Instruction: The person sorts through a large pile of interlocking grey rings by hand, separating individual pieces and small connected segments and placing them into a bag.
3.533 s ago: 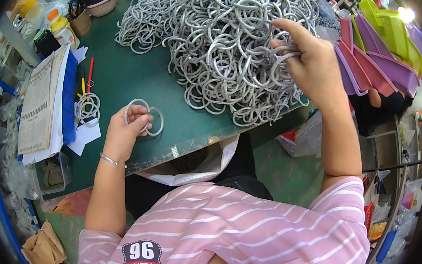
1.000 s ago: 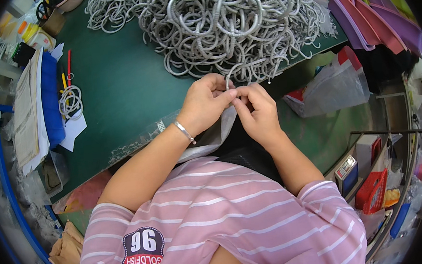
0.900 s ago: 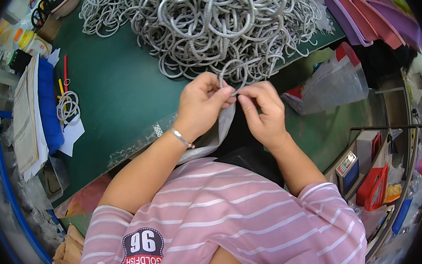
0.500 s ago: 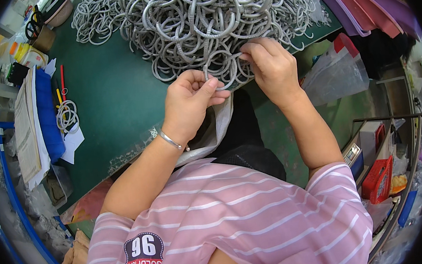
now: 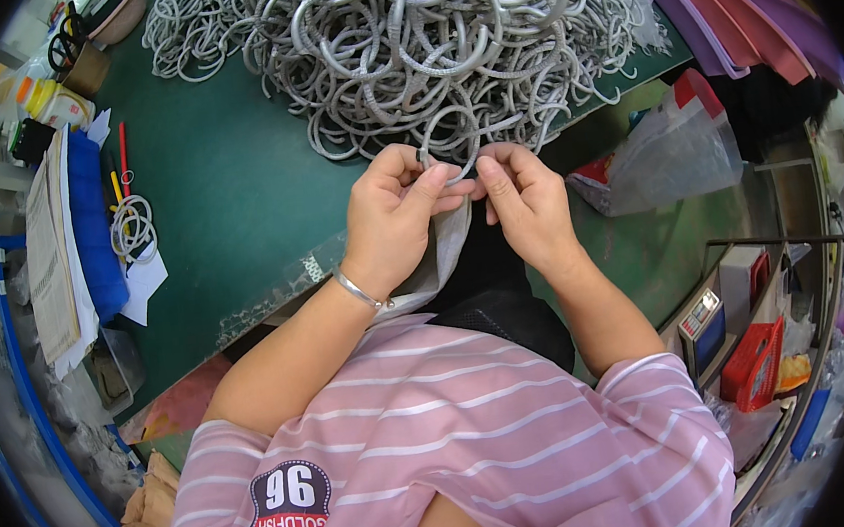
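A grey ribbed ring like a bangle is held at the near edge of the table, in front of a large heap of similar rings. My left hand has thumb and fingers closed on its left and lower side, where a small dark bit shows by the fingertips. My right hand meets it from the right, thumb and fingers pinched at the ring's lower right. The two hands' fingertips nearly touch, and they hide the lower part of the ring.
The green table carries a blue holder with papers, pens and a small coil on the left. A clear plastic bag and pink and purple trays lie to the right. Pale cloth hangs below my hands.
My right hand has come away from the heap, down and left, to meet my left hand at the ring. My left hand has shifted slightly right and nearer to me.
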Demonstrator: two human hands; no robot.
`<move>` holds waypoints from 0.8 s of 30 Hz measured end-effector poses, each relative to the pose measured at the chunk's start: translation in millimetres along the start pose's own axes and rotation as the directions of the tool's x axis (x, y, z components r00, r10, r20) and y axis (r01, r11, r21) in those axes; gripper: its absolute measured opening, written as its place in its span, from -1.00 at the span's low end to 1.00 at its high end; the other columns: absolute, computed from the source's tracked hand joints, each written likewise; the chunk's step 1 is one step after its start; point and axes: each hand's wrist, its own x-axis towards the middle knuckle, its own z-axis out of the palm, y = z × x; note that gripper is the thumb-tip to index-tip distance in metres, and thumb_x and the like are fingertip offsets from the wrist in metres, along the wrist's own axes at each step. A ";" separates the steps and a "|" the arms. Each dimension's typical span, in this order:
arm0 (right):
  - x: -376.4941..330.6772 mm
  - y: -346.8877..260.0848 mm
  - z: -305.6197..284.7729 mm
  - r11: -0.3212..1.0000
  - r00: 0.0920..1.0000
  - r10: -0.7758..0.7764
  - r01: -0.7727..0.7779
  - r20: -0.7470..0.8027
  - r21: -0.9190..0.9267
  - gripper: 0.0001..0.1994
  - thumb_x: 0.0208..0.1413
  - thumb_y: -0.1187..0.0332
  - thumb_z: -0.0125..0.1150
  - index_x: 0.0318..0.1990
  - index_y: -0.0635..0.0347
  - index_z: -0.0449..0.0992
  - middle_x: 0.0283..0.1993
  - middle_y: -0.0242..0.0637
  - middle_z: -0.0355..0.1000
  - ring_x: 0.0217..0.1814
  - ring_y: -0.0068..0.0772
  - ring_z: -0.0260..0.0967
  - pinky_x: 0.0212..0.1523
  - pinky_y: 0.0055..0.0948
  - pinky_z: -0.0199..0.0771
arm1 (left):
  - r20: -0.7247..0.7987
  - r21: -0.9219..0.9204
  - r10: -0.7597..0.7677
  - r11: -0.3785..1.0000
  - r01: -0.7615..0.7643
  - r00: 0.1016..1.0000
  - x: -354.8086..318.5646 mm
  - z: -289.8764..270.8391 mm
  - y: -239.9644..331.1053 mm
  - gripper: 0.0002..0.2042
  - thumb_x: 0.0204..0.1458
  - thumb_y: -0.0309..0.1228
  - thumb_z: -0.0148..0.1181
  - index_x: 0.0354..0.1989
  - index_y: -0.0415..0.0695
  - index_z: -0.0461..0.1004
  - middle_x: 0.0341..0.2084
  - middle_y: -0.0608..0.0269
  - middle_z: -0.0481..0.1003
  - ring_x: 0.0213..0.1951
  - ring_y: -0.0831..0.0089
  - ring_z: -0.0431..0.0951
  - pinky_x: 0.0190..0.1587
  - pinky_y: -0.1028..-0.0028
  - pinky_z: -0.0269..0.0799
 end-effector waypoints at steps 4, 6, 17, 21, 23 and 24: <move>-1.3 5.7 -7.9 0.990 0.989 -0.138 0.137 -0.056 -0.019 -0.85 0.07 0.47 0.17 -0.20 0.31 0.45 -0.44 -0.32 0.39 -0.51 -0.63 0.27 -0.49 -0.63 0.29 | 0.003 0.044 0.004 0.999 -0.004 1.000 -2.0 2.2 2.9 -0.93 0.13 -0.52 0.02 -0.30 -0.28 0.31 -0.34 0.03 0.50 -0.26 0.25 0.59 -0.19 0.43 0.56; 4.1 5.8 -11.7 0.919 0.910 -0.387 0.367 -0.151 -0.144 -0.78 -0.02 0.61 0.18 -0.17 0.28 0.44 -0.32 -0.27 0.35 -0.50 -0.62 0.24 -0.51 -0.63 0.28 | 0.074 0.321 0.173 0.928 -0.188 0.982 -5.1 3.4 4.5 -0.93 0.13 -0.54 0.02 -0.32 -0.28 0.31 -0.36 0.05 0.51 -0.28 0.28 0.59 -0.23 0.47 0.55; 2.3 30.9 -40.3 0.969 0.924 -0.211 0.156 -0.318 -0.191 -0.80 -0.04 0.51 0.29 -0.30 0.34 0.39 -0.28 -0.30 0.25 -0.45 -0.61 0.23 -0.42 -0.64 0.32 | -0.108 0.101 -0.046 0.993 0.057 0.993 5.7 -1.4 17.4 -0.83 0.16 -0.43 0.02 -0.27 -0.32 0.31 -0.29 -0.01 0.48 -0.25 0.23 0.58 -0.23 0.53 0.55; 7.6 31.4 -42.2 0.945 0.897 -0.302 0.236 -0.324 -0.227 -0.83 0.01 0.53 0.21 -0.24 0.35 0.39 -0.28 -0.28 0.27 -0.41 -0.59 0.26 -0.40 -0.61 0.34 | -0.140 0.050 -0.166 0.983 0.175 0.976 4.1 -4.8 8.1 -0.85 0.15 -0.46 0.02 -0.24 -0.32 0.30 -0.25 0.01 0.46 -0.21 0.23 0.57 -0.21 0.52 0.55; 14.2 36.9 -46.7 0.964 0.876 -0.263 0.217 -0.404 -0.155 -0.82 0.04 0.53 0.17 -0.20 0.35 0.38 -0.26 -0.27 0.27 -0.42 -0.59 0.27 -0.40 -0.59 0.34 | -0.144 0.054 -0.193 0.978 0.203 0.971 2.7 -6.8 5.9 -0.85 0.15 -0.48 0.02 -0.23 -0.32 0.29 -0.25 0.02 0.46 -0.21 0.25 0.57 -0.21 0.52 0.55; 18.5 34.1 -50.2 0.951 0.873 -0.284 0.204 -0.396 -0.233 -0.82 0.08 0.50 0.12 -0.17 0.35 0.36 -0.24 -0.25 0.30 -0.43 -0.58 0.28 -0.39 -0.56 0.36 | -0.146 0.056 -0.206 0.975 0.216 0.967 2.7 -7.9 4.7 -0.86 0.15 -0.48 0.01 -0.22 -0.32 0.29 -0.25 0.02 0.46 -0.21 0.25 0.57 -0.20 0.52 0.55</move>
